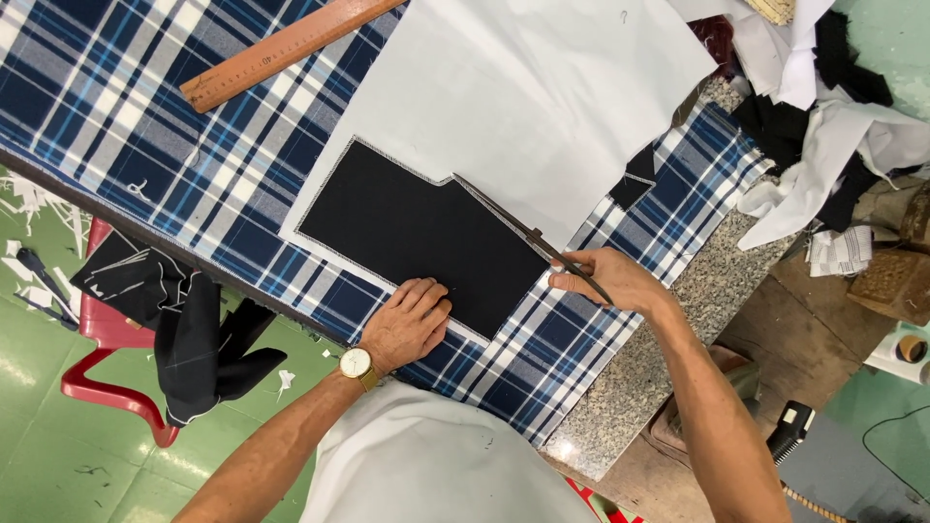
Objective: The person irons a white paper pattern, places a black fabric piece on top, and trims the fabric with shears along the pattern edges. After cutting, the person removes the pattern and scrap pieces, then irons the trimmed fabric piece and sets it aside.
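Now left hand (412,320) flat, open on black fabric (417,228); right hand (605,281) grips scissors (528,232).

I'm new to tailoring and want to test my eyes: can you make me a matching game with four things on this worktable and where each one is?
Things:
1. wooden ruler
2. black fabric piece
3. scissors
4. wristwatch

Places:
A. in the right hand
B. under the left hand, on the white sheet
C. on the left wrist
D. far side, on the plaid cloth

Pairs: 1-D, 2-B, 3-A, 4-C
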